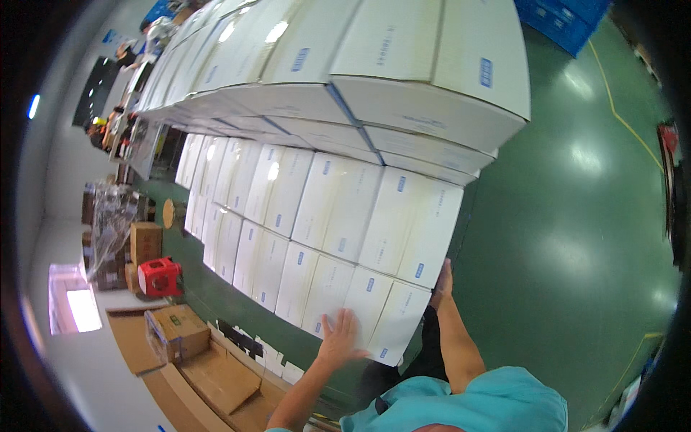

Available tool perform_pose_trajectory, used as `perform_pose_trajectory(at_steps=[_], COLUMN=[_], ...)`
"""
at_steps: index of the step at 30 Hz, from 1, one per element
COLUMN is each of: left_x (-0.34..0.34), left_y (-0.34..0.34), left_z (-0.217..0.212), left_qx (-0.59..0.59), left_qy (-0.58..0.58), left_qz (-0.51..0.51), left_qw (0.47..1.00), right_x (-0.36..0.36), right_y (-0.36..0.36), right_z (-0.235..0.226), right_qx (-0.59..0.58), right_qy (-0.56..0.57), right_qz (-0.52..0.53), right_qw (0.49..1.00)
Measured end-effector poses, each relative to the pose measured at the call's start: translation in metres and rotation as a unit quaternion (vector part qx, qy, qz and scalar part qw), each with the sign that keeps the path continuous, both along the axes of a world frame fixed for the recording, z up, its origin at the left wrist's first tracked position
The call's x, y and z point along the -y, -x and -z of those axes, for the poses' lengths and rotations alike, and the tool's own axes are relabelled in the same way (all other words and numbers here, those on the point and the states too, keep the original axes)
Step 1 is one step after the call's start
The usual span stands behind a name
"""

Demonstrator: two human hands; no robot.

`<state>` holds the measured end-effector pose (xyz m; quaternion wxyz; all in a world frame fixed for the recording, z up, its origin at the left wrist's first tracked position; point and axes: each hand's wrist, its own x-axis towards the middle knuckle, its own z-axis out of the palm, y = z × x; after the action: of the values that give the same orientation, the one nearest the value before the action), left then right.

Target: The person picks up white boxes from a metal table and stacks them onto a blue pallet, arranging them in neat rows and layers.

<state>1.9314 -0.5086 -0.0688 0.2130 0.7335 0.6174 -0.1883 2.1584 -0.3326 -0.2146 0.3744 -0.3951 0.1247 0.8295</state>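
White cartons [338,205] with small blue labels stand side by side in a low layer in front of me. The nearest right carton [392,313] lies between my two hands. My left hand [341,340] is open, its fingers spread over the near edge where this carton meets its left neighbour [313,288]; its lower side is slightly blurred. Against the right side of the nearest carton rests my right hand [444,279], fingers stretched out and partly hidden by the carton. Neither hand is wrapped round anything. Behind, a taller stack of white cartons [425,93] rises.
Green floor [554,266] with yellow lines stretches to the right. Blue crates [561,21] stand at the far right. To the left are a red box-shaped object [160,277], brown cardboard boxes [180,331] and a film-wrapped stack [111,223]. People [108,129] are at the far left.
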Motion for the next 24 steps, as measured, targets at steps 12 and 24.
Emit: perform_pose_trajectory(at_steps=[12, 24], left_x=[0.022, 0.053], left_y=[0.014, 0.027], left_z=[0.009, -0.013], left_qx=[0.058, 0.181], left_qy=[-0.068, -0.223], left_qz=[-0.010, -0.114], left_qw=[0.996, 0.951], right_x=[0.017, 0.211], right_y=[0.005, 0.034], right_z=[0.009, -0.066], right_qx=[0.160, 0.325], right_qy=[-0.060, -0.164], right_qz=[-0.018, -0.169], right_qw=[0.985, 0.916])
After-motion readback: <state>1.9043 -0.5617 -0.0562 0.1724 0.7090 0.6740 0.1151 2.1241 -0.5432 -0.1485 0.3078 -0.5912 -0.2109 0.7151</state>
